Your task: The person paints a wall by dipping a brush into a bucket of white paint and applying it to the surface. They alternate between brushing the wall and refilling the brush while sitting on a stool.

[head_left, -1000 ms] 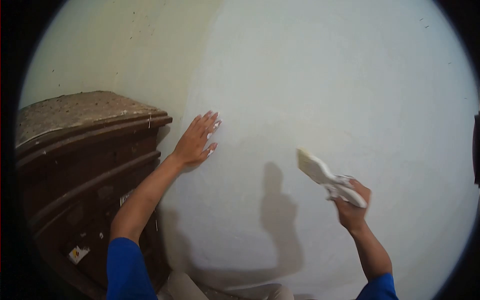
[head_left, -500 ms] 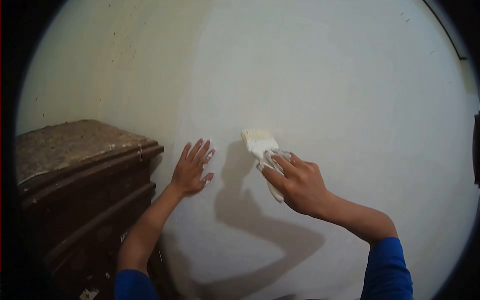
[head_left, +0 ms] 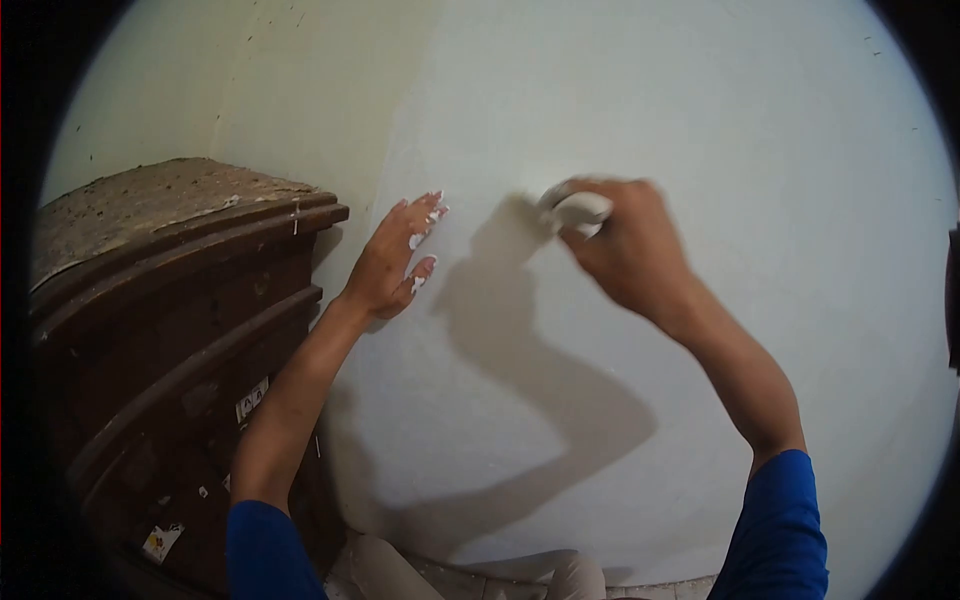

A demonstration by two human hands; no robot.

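Note:
The paintbrush [head_left: 584, 211] is in my right hand [head_left: 640, 240], whose fingers are closed around it. Its pale handle end faces me, and the bristles are mostly hidden behind the hand and smeared by motion. A dark shadow of the hand and arm falls on the white wall [head_left: 560, 330] just left of it. My left hand [head_left: 390, 258] is at the wall near the cabinet, with thumb and fingers apart and nothing held. White paint coats several of its fingertips.
A dark brown wooden cabinet [head_left: 170, 290] with a worn, dusty top stands at the left, close to my left forearm. Behind it the wall is yellowish [head_left: 310, 100]. My knees [head_left: 385, 570] and a strip of tiled floor [head_left: 495, 588] show at the bottom.
The view has tilted down, bringing my knees and the floor into sight. My right hand has moved up and right with the brush, turning its bristles out of sight. The left fingers are less spread.

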